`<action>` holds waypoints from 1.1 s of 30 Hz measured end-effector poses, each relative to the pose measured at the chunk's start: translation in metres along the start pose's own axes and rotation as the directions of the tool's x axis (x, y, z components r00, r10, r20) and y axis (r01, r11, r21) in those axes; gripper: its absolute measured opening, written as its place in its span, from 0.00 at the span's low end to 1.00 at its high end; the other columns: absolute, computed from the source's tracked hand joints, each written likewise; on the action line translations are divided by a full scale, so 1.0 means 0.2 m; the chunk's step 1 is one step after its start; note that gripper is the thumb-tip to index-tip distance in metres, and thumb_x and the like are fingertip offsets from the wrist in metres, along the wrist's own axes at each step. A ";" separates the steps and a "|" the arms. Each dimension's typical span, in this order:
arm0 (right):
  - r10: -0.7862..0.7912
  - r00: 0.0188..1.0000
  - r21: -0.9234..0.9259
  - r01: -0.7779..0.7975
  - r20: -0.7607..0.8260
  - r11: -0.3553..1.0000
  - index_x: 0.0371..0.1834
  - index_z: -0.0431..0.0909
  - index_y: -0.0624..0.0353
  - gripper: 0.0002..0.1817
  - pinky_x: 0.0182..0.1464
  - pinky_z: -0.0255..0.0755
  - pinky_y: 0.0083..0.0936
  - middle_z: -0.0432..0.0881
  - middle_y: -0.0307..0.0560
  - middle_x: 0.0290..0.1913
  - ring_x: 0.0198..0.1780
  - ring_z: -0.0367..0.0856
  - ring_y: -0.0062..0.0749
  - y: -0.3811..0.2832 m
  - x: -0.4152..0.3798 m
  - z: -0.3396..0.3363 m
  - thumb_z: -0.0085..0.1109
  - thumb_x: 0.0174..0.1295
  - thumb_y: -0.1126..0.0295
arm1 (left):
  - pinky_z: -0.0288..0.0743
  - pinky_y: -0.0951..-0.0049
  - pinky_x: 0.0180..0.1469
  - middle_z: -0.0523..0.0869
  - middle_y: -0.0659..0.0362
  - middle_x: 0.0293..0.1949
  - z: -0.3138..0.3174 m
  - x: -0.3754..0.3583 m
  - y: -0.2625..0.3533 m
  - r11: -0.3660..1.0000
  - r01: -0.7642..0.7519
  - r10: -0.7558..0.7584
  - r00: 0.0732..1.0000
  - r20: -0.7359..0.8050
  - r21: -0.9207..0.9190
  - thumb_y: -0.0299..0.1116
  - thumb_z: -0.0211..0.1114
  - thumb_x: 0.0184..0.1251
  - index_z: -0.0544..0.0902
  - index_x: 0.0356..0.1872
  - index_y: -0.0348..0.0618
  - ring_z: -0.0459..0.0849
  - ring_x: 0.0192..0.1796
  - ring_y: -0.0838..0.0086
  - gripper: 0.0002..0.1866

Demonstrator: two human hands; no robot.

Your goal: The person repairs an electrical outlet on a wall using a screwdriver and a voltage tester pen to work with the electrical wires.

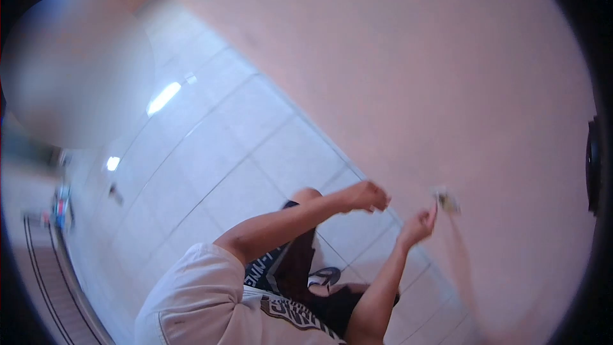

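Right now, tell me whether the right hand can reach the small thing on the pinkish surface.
Probably yes: the right hand has a finger extended close to the small thing, and nothing visible blocks the way, though blur hides any contact.

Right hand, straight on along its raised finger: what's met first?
Likely the small blurred fitting on the pinkish wall, close by the right hand; depth is unclear, so they may already touch.

Looks like a home to me, can't tell which room tho. Shiny pale floor tiles point(220, 147) below the fingers point(383, 200), plain pinkish wall point(415, 70) beside them, and a striped mat-like thing point(52, 281) well off to their left.
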State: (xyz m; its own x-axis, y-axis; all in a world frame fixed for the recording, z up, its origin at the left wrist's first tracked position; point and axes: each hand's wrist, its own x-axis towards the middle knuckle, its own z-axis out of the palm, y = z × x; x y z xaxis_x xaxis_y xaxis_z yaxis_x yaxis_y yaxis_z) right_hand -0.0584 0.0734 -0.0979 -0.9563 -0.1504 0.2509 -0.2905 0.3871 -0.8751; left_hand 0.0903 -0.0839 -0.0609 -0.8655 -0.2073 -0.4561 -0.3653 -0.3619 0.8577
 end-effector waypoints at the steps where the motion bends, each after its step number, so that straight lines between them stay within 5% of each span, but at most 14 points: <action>1: 0.265 0.959 0.190 -0.281 0.103 0.941 0.72 0.73 0.60 0.25 0.39 0.71 0.28 0.81 0.51 0.50 0.36 0.76 0.31 -0.08 0.02 -0.03 0.47 0.71 0.75 | 0.84 0.67 0.54 0.91 0.52 0.49 -0.08 -0.16 -0.01 0.999 0.037 -0.040 0.994 -0.102 -0.032 0.48 0.63 0.75 0.86 0.55 0.34 0.88 0.52 0.68 0.24; 4: 0.577 0.702 0.636 -0.679 0.417 0.367 0.76 0.68 0.51 0.24 0.13 0.46 0.14 0.68 0.38 0.32 0.20 0.56 0.13 -0.13 0.25 0.03 0.46 0.77 0.69 | 0.82 0.66 0.56 0.90 0.52 0.51 -0.40 -0.47 -0.15 0.986 0.166 -0.154 0.928 -0.340 0.006 0.49 0.63 0.76 0.85 0.59 0.35 0.88 0.52 0.68 0.26; 7: 0.305 0.604 0.674 -0.692 0.737 -0.258 0.77 0.67 0.49 0.24 0.13 0.49 0.12 0.68 0.37 0.35 0.20 0.55 0.13 0.26 0.61 0.31 0.44 0.79 0.70 | 0.80 0.66 0.55 0.90 0.54 0.50 -0.68 -0.88 -0.24 0.942 0.322 -0.319 0.763 -0.562 -0.098 0.47 0.63 0.76 0.85 0.59 0.36 0.86 0.52 0.70 0.24; 11: 0.345 0.614 0.685 -0.715 0.709 -0.136 0.78 0.66 0.45 0.24 0.13 0.50 0.11 0.72 0.37 0.40 0.20 0.57 0.12 0.19 0.33 0.08 0.44 0.80 0.68 | 0.79 0.49 0.50 0.88 0.41 0.43 -0.28 -2.35 -1.30 0.509 0.765 -0.259 0.574 -0.777 0.395 0.48 0.54 0.75 0.87 0.36 0.38 0.85 0.47 0.41 0.23; 12: 0.466 0.540 0.622 -0.782 0.700 -0.028 0.76 0.68 0.44 0.23 0.13 0.51 0.11 0.73 0.37 0.40 0.20 0.59 0.13 0.28 0.30 0.02 0.47 0.79 0.65 | 0.80 0.49 0.52 0.90 0.45 0.42 -0.05 -2.59 -1.15 0.401 0.911 -0.481 0.301 -0.824 0.099 0.47 0.53 0.75 0.88 0.37 0.41 0.87 0.48 0.46 0.22; 14: 0.677 0.457 0.421 -0.877 0.577 0.233 0.60 0.73 0.46 0.15 0.14 0.53 0.12 0.73 0.35 0.34 0.19 0.60 0.13 0.08 0.24 -0.08 0.54 0.75 0.56 | 0.83 0.55 0.51 0.91 0.50 0.44 0.36 -3.21 -1.39 0.076 0.925 -0.557 0.348 -0.754 0.371 0.43 0.52 0.75 0.91 0.39 0.45 0.90 0.48 0.55 0.19; 16: 0.871 0.322 0.015 -0.940 0.370 0.341 0.41 0.76 0.50 0.14 0.15 0.57 0.13 0.72 0.35 0.25 0.17 0.64 0.17 -0.04 0.15 -0.17 0.64 0.67 0.53 | 0.82 0.55 0.54 0.91 0.50 0.47 0.75 -3.60 -1.44 0.097 0.975 -0.704 -0.076 -0.707 -0.202 0.43 0.59 0.70 0.90 0.40 0.42 0.89 0.50 0.52 0.17; 20: 0.789 0.377 -0.868 0.099 0.485 0.486 0.47 0.84 0.57 0.17 0.44 0.79 0.36 0.85 0.49 0.47 0.45 0.85 0.41 0.09 -0.03 -0.34 0.68 0.59 0.59 | 0.79 0.61 0.61 0.87 0.47 0.56 1.17 -3.77 -1.35 0.003 0.792 -0.881 -0.287 -0.376 -0.610 0.39 0.62 0.65 0.89 0.47 0.41 0.86 0.61 0.57 0.17; 22: 0.795 0.159 -0.495 0.846 0.586 0.196 0.58 0.85 0.55 0.24 0.63 0.74 0.43 0.85 0.49 0.59 0.63 0.81 0.41 -0.14 -0.22 -0.29 0.68 0.60 0.56 | 0.84 0.55 0.43 0.88 0.49 0.46 1.12 -3.70 -1.40 0.183 0.403 -0.941 -0.194 -0.279 -0.897 0.34 0.60 0.68 0.89 0.49 0.44 0.88 0.46 0.59 0.14; 24: 0.766 -0.100 0.111 0.993 0.635 0.038 0.63 0.81 0.57 0.26 0.72 0.66 0.42 0.85 0.49 0.59 0.69 0.77 0.39 -0.04 -0.30 -0.28 0.67 0.61 0.61 | 0.83 0.56 0.29 0.82 0.53 0.32 0.99 -3.61 -1.47 0.212 0.148 -0.976 0.081 -0.202 -0.966 0.40 0.59 0.75 0.85 0.54 0.51 0.83 0.29 0.63 0.14; 26: 0.608 0.050 -0.271 0.922 0.792 0.277 0.55 0.82 0.57 0.19 0.65 0.70 0.44 0.85 0.53 0.53 0.61 0.79 0.44 -0.13 -0.55 -0.11 0.63 0.62 0.61 | 0.80 0.55 0.42 0.85 0.56 0.41 0.52 -3.58 -1.49 0.642 0.762 -0.621 0.454 -0.639 -0.083 0.43 0.60 0.75 0.82 0.58 0.51 0.84 0.42 0.65 0.17; 28: 0.453 0.233 -0.471 0.701 0.860 0.535 0.47 0.83 0.57 0.15 0.57 0.74 0.47 0.85 0.57 0.46 0.53 0.82 0.50 -0.23 -0.75 0.01 0.60 0.64 0.61 | 0.77 0.55 0.56 0.87 0.60 0.51 0.15 -3.65 -1.47 0.617 0.653 -0.369 0.733 -0.571 0.440 0.45 0.62 0.75 0.79 0.62 0.51 0.85 0.54 0.67 0.20; 30: 0.364 0.355 -0.505 0.511 0.861 0.696 0.39 0.84 0.57 0.13 0.49 0.78 0.49 0.85 0.60 0.40 0.45 0.85 0.55 -0.46 -0.96 0.00 0.56 0.65 0.61 | 0.75 0.53 0.60 0.86 0.58 0.57 -0.20 -3.61 -1.20 0.629 0.103 -0.712 0.475 -0.517 -0.771 0.46 0.65 0.73 0.78 0.64 0.51 0.84 0.61 0.66 0.22; 33: 0.406 0.468 -0.552 0.231 0.785 0.801 0.54 0.87 0.56 0.20 0.61 0.77 0.41 0.86 0.61 0.54 0.56 0.84 0.55 -1.07 -1.00 0.03 0.58 0.59 0.66 | 0.75 0.54 0.63 0.84 0.56 0.60 -0.65 -3.57 -0.98 0.720 0.048 -0.633 0.454 -0.627 -0.692 0.49 0.64 0.74 0.75 0.68 0.49 0.83 0.63 0.63 0.27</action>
State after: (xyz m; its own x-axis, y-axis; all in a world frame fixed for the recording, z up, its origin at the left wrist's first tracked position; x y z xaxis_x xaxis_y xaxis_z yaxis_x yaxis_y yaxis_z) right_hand 0.1959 0.0148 0.0355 -0.5382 -0.6271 -0.5631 -0.4726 0.7777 -0.4145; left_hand 0.8246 0.0170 0.0648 0.0532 -0.4353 -0.8987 -0.0674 -0.8995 0.4317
